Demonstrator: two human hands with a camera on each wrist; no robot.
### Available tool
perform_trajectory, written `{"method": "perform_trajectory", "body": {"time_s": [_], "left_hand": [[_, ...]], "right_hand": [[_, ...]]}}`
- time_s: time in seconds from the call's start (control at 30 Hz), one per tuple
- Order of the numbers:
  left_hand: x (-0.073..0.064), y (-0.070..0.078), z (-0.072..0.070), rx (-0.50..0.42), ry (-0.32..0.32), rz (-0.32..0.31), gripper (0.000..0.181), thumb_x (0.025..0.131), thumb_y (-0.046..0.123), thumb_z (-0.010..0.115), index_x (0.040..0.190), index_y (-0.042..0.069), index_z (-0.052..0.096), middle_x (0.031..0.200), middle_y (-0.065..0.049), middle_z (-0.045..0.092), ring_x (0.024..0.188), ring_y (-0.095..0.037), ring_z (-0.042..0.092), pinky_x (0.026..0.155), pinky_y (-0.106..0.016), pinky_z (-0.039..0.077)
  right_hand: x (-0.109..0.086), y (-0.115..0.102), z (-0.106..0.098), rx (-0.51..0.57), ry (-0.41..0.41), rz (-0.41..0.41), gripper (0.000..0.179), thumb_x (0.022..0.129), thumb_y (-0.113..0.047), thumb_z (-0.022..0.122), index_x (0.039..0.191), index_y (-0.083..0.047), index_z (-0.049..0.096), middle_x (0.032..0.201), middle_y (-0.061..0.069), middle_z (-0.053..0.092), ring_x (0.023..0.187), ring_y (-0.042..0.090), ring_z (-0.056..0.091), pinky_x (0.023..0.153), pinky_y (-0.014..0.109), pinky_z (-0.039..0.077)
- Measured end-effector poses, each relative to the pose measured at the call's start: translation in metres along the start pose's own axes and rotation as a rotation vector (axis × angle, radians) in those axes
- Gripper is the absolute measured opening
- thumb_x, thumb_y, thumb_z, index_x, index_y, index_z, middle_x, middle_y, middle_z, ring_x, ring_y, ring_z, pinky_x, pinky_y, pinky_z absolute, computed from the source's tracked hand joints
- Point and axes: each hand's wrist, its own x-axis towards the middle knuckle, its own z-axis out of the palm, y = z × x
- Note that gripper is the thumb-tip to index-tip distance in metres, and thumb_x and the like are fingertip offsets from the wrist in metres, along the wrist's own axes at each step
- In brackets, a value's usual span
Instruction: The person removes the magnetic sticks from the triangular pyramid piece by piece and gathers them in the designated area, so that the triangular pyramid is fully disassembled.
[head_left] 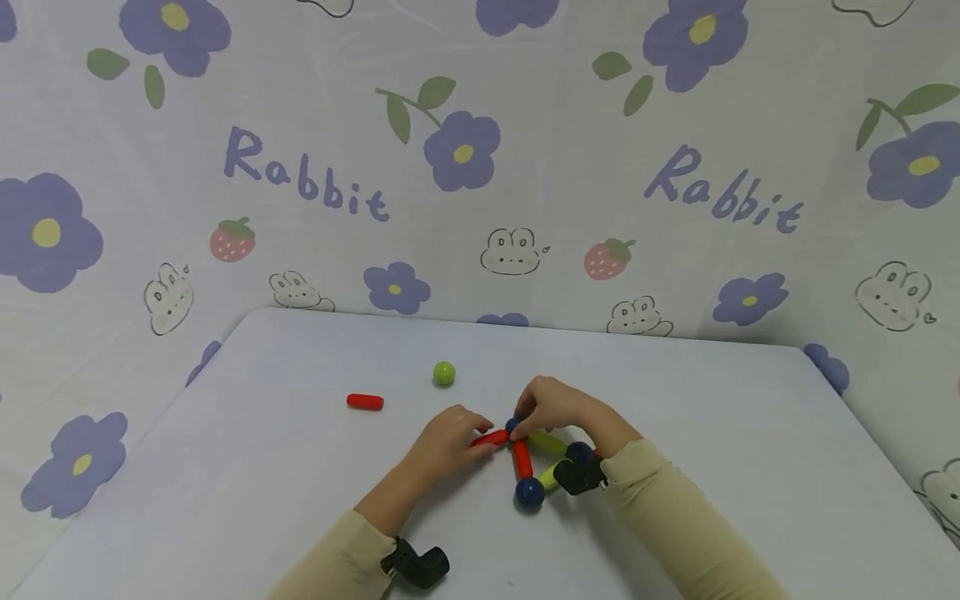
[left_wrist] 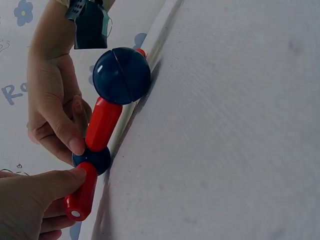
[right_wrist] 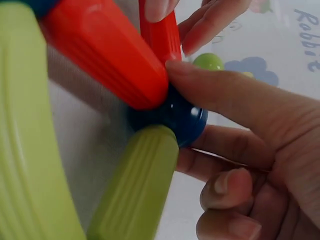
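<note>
My left hand [head_left: 448, 439] pinches a red magnetic rod [left_wrist: 80, 197] between thumb and fingers. The rod's inner end meets a blue ball [right_wrist: 182, 117], which my right hand [head_left: 558, 407] grips with its thumb and fingers. From that ball, a second red rod [head_left: 522, 461] runs to a nearer blue ball [head_left: 529, 493]. A yellow-green rod [head_left: 547, 442] leads from the gripped ball to another blue ball [head_left: 580, 452] by the right wrist. Another yellow-green rod [right_wrist: 30, 125] extends from the nearer ball, partly hidden behind the right wrist camera in the head view.
On the white table [head_left: 285, 467], a loose red rod [head_left: 365, 402] lies left of the hands. Beyond them sits a light green ball [head_left: 444, 373]. A flower-and-rabbit printed cloth [head_left: 555, 192] hangs behind the table's far edge.
</note>
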Motion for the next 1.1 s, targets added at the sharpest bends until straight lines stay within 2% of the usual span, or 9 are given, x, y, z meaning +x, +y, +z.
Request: {"method": "perform_trajectory", "body": {"time_s": [0.17, 0.27, 0.5, 0.67, 0.83, 0.93, 1.1], "left_hand": [[0.003, 0.000, 0.002, 0.005, 0.018, 0.017, 0.024, 0.084, 0.024, 0.069, 0.101, 0.006, 0.071, 0.090, -0.001, 0.071, 0.079, -0.012, 0.055, 0.072, -0.022, 0.048], [0.004, 0.000, 0.002, -0.004, 0.012, 0.006, 0.024, 0.084, 0.024, 0.069, 0.099, 0.006, 0.071, 0.089, -0.002, 0.071, 0.078, -0.012, 0.055, 0.071, -0.022, 0.048], [0.004, 0.000, 0.004, -0.038, -0.033, -0.044, 0.024, 0.085, 0.025, 0.068, 0.096, 0.005, 0.071, 0.084, -0.002, 0.069, 0.076, -0.011, 0.052, 0.070, -0.022, 0.046], [0.004, 0.000, 0.003, -0.045, -0.040, -0.040, 0.023, 0.085, 0.025, 0.068, 0.097, 0.005, 0.071, 0.082, -0.002, 0.068, 0.076, -0.011, 0.051, 0.070, -0.022, 0.045], [0.005, -0.002, 0.003, -0.015, -0.047, -0.007, 0.022, 0.085, 0.024, 0.067, 0.097, 0.005, 0.070, 0.081, -0.002, 0.067, 0.075, -0.011, 0.051, 0.070, -0.022, 0.046], [0.006, -0.004, 0.001, 0.038, -0.048, 0.043, 0.021, 0.085, 0.023, 0.068, 0.096, 0.005, 0.070, 0.080, -0.002, 0.067, 0.074, -0.011, 0.051, 0.070, -0.023, 0.047], [0.004, -0.006, -0.001, 0.110, -0.015, 0.136, 0.018, 0.082, 0.021, 0.070, 0.092, 0.006, 0.069, 0.078, -0.002, 0.066, 0.073, -0.013, 0.053, 0.070, -0.024, 0.047]], "right_hand": [[0.003, -0.004, -0.005, -0.030, -0.046, -0.011, 0.026, 0.077, -0.020, 0.076, 0.096, -0.004, 0.070, 0.086, 0.005, 0.068, 0.069, 0.014, 0.054, 0.060, 0.025, 0.052], [0.003, -0.006, -0.006, -0.040, -0.055, -0.012, 0.025, 0.077, -0.020, 0.076, 0.095, -0.004, 0.071, 0.086, 0.005, 0.068, 0.068, 0.014, 0.055, 0.061, 0.025, 0.052], [0.002, -0.005, -0.004, -0.020, -0.044, 0.007, 0.027, 0.077, -0.020, 0.076, 0.098, -0.004, 0.070, 0.091, 0.005, 0.069, 0.075, 0.014, 0.058, 0.067, 0.027, 0.054], [0.002, -0.001, -0.001, -0.006, -0.035, -0.004, 0.028, 0.076, -0.022, 0.077, 0.099, -0.006, 0.071, 0.092, 0.003, 0.069, 0.077, 0.013, 0.059, 0.068, 0.027, 0.054], [0.000, 0.001, 0.000, 0.003, -0.044, -0.012, 0.029, 0.076, -0.022, 0.077, 0.099, -0.006, 0.071, 0.092, 0.003, 0.068, 0.077, 0.014, 0.058, 0.067, 0.027, 0.054], [-0.001, 0.001, 0.002, 0.004, -0.056, -0.021, 0.028, 0.076, -0.023, 0.077, 0.099, -0.007, 0.072, 0.090, 0.001, 0.067, 0.076, 0.013, 0.057, 0.066, 0.026, 0.053], [-0.004, -0.001, 0.004, 0.000, -0.077, -0.082, 0.026, 0.076, -0.021, 0.077, 0.097, -0.008, 0.072, 0.087, -0.001, 0.067, 0.073, 0.013, 0.055, 0.063, 0.025, 0.052]]}}
